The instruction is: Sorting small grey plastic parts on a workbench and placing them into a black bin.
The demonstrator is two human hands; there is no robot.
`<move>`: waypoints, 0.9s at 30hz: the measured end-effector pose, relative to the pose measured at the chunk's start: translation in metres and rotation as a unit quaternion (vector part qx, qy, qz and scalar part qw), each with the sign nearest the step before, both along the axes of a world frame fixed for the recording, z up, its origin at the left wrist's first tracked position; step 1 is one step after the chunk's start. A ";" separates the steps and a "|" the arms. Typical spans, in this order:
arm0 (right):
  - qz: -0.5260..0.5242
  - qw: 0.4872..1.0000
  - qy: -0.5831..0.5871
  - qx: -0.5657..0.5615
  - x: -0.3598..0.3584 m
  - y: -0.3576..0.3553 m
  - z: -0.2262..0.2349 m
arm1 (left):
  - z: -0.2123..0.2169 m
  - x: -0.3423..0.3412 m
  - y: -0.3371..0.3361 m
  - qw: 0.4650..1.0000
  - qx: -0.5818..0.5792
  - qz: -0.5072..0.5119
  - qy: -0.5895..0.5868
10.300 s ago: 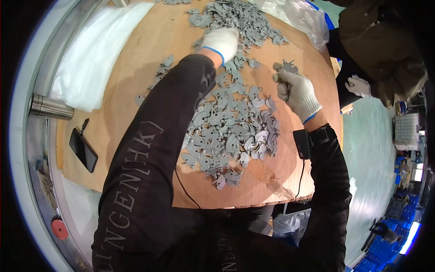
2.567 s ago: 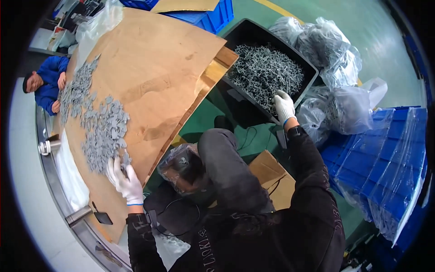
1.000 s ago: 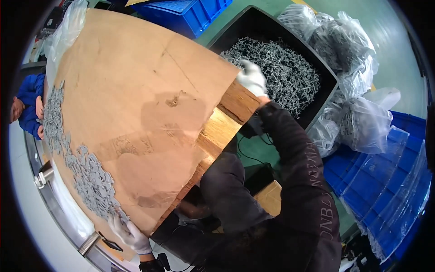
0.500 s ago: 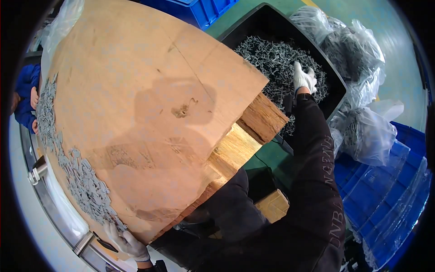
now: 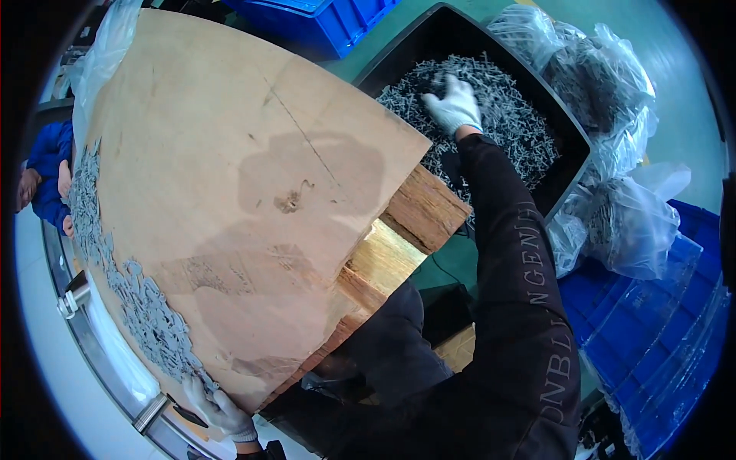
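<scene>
A band of grey metal parts (image 5: 130,299) already lies along the board's (image 5: 230,169) left edge under the flat, empty left hand (image 5: 218,406), while the right hand (image 5: 454,106), fingers curled, digs into the still heaped black bin (image 5: 567,130) far right, its grip hidden.

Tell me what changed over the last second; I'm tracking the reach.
The right hand moved from the board's wooden corner out into the black bin and now rests on the grey metal parts. The left hand stayed at the board's near edge.

My table (image 5: 230,153) is a bare brown board on wooden blocks (image 5: 422,211). Grey metal parts (image 5: 146,307) lie along its far edge; a wet stain (image 5: 307,172) marks the middle.
</scene>
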State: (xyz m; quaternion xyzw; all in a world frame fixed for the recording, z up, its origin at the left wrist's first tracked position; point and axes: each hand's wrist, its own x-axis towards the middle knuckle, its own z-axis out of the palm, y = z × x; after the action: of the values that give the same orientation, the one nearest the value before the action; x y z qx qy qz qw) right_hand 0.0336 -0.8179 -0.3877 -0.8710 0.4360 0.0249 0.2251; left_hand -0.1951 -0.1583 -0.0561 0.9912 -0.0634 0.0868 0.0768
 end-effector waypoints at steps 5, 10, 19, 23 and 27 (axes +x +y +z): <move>0.121 0.986 -0.106 0.044 0.042 0.041 -0.024 | -0.004 0.000 -0.002 1.000 -0.014 0.015 0.005; 0.124 0.972 -0.199 0.009 0.008 0.047 -0.009 | 0.001 -0.001 0.004 1.000 -0.020 0.005 0.000; 0.196 0.978 0.075 -0.017 -0.187 -0.016 -0.026 | -0.010 0.003 0.004 0.994 -0.095 -0.035 -0.038; 0.190 0.978 0.067 -0.052 -0.204 0.014 0.038 | -0.003 0.005 -0.003 0.994 -0.065 -0.059 -0.058; 0.151 0.980 0.072 0.103 -0.225 0.043 0.120 | 0.000 0.003 0.007 0.993 -0.023 -0.062 -0.099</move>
State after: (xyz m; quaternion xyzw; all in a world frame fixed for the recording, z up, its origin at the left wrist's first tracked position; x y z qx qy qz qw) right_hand -0.1915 -0.7751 -0.2680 -0.8948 0.3094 0.1659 0.2758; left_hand -0.1921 -0.1509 -0.0558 0.9699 -0.1300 0.1807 0.0986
